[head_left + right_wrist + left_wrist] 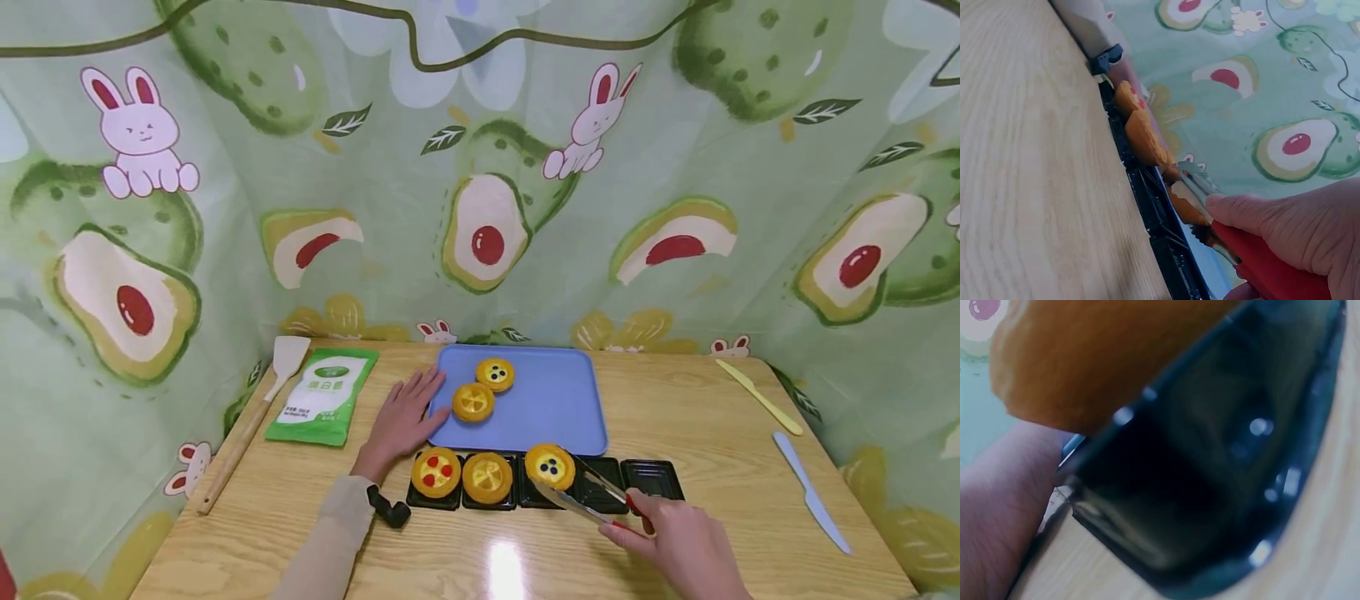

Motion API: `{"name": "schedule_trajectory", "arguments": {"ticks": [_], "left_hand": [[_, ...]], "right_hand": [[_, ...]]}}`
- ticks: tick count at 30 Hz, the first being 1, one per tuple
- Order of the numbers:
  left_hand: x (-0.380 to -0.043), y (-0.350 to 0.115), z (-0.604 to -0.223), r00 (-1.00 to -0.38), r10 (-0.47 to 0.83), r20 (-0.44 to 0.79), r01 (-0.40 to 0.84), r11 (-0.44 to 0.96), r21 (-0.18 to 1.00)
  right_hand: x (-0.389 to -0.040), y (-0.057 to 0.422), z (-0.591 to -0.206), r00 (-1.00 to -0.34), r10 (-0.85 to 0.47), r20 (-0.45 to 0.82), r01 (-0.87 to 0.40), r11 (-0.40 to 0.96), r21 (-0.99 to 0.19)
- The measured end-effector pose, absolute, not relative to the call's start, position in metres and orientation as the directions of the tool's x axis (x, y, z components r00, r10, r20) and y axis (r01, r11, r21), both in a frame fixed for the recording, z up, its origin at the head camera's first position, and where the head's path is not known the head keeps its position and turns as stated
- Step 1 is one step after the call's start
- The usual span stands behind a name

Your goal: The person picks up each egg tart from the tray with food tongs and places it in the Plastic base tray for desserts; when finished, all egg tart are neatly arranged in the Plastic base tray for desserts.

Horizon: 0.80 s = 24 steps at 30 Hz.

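My right hand (678,537) grips metal tongs (572,505) with red handles. Between the tong tips is an egg tart with dark blue berries (550,471), over the third black square tray (529,497) from the left. In the right wrist view, that tart (1186,206) appears tilted above the row. My left hand (401,421) lies with fingers extended at the left edge of the blue tray (551,400). Near its wrist, a tart with red pieces (436,472) and a tart with a wedge pattern (487,478) sit in the two leftmost black trays.
On the blue tray lie a berry tart (495,375) and a wedge-patterned tart (472,403). A white spatula (255,421) and a green-white packet (322,396) are at left; yellow (757,395) and blue (812,492) plastic knives at right. The rightmost black tray (652,479) holds no tart.
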<state>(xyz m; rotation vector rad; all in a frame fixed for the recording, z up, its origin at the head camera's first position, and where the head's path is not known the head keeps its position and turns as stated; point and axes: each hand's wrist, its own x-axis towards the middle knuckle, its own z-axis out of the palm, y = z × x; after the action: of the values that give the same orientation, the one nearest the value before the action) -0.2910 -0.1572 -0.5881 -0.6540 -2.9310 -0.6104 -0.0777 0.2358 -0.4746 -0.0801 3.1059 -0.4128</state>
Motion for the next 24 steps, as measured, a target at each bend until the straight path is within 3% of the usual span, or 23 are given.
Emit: {"name": "schedule_trajectory", "arguments": {"ticks": [13, 24], "left_hand": [[-0.2864, -0.1554, -0.5860, -0.903, 0.398, 0.161, 0.428, 0.822, 0.375], [-0.2913, -0.1569, -0.5897, -0.906, 0.395, 0.154, 0.423, 0.834, 0.355]], "right_hand": [[-0.0767, 0.2335, -0.4785, -0.996, -0.050, -0.073, -0.028, 0.961, -0.276], [-0.0764, 0.2327, -0.4788, -0.997, -0.059, -0.058, -0.042, 0.963, -0.265]]}}
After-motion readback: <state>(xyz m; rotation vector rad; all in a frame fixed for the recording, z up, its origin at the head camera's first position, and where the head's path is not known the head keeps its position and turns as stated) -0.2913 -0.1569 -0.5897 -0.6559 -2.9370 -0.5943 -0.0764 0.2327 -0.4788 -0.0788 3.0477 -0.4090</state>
